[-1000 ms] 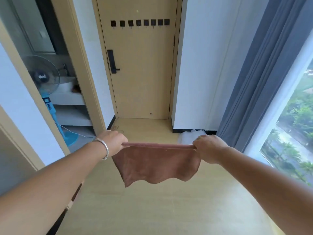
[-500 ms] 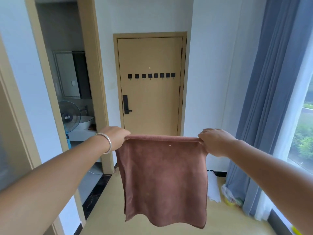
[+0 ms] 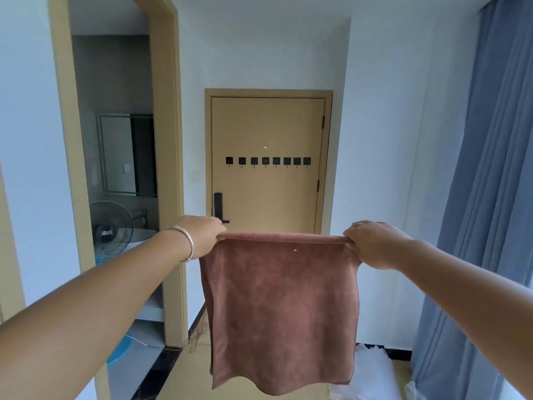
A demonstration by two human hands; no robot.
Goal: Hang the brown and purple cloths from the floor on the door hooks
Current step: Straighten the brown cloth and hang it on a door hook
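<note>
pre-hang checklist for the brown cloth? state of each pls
1. Left hand grips the brown cloth at its top corner: ok.
2. Right hand grips the other top corner: ok.
3. Cloth off the floor, top edge stretched level, rest hanging free: ok.
4. Door hooks free: ok, nothing hangs on any hook in the row.
5. Cloth within reach of the hooks: not ok, the door is well ahead and the hooks sit above the cloth's top edge.
6. Purple cloth located: cannot tell, not in view.
</note>
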